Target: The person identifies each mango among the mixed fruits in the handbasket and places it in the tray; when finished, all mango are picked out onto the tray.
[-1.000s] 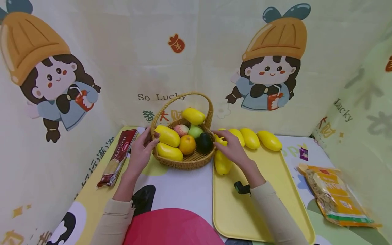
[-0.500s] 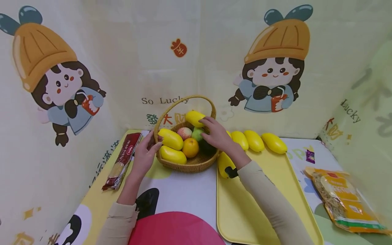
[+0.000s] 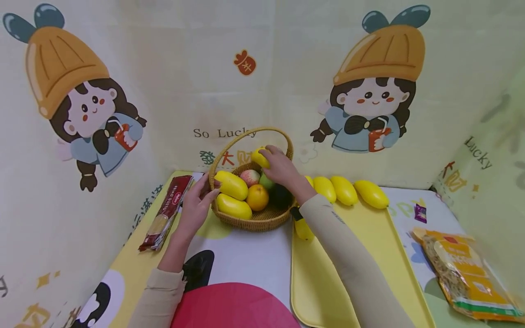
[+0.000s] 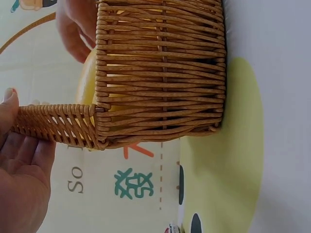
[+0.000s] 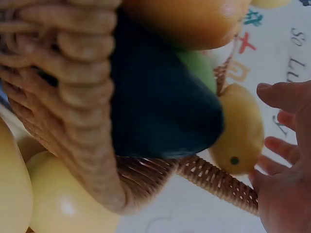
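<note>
A wicker basket point(image 3: 254, 223) with a tall arched handle stands at the back of the table. My left hand point(image 3: 196, 207) holds the handle near its left foot, thumb in front and fingers behind, as the left wrist view shows. My right hand point(image 3: 283, 168) reaches over the basket's right side. Its fingers are round a yellow mango point(image 3: 259, 157) at the back, covering its right part. In the basket lie two more yellow mangoes point(image 3: 231, 185), a peach point(image 3: 249, 177), an orange point(image 3: 257, 197), a green fruit point(image 3: 266, 181) and a dark avocado-like fruit point(image 5: 165, 97), partly hidden.
Right of the basket lies a yellow tray point(image 3: 328, 273), with several mangoes point(image 3: 343, 190) along its back edge. A red-brown biscuit packet point(image 3: 166, 214) lies at left. An orange food bag point(image 3: 467, 273) and a small purple packet point(image 3: 420, 213) lie at right. Printed cloth walls stand behind.
My right hand has gone from the basket's right rim, up and left over the fruit, to the rear mango, which has tilted slightly. The left hand stays at the handle.
</note>
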Motion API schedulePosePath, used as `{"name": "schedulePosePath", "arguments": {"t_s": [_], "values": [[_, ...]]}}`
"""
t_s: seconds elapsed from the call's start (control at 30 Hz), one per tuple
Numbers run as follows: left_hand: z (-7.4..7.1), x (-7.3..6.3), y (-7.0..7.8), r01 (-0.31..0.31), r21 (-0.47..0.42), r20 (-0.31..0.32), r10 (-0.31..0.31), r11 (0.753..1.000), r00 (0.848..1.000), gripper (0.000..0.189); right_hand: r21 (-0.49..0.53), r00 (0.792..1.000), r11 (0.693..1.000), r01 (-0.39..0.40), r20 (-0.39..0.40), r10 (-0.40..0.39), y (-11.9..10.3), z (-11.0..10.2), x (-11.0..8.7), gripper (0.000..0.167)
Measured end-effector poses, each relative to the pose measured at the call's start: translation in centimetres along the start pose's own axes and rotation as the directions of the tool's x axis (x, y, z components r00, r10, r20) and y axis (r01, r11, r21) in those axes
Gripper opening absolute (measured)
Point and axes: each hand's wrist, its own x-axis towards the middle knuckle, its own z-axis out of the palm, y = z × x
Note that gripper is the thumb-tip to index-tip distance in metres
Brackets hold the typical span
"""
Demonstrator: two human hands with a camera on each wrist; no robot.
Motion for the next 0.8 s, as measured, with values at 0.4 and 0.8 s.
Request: {"name": "schedulePosePath", "arguments": {"t_s": [0.4,0.8], "values": [[0.12,0.42,-0.19,-0.018,0.059,-0.014,0.019,0.998,1.0,0.051,-0.065,0.997,0.995,-0.08,-0.025,0.079,-0.21,0.44,0.98,0.051],[-0.06,0.2,-0.54,-0.025,0.071,-0.044,0.028,0.997,0.999,0.052,0.009,0.992,0.994,-0.112,0.064,0.111,-0.7,0.68,1.15,0.061]]}}
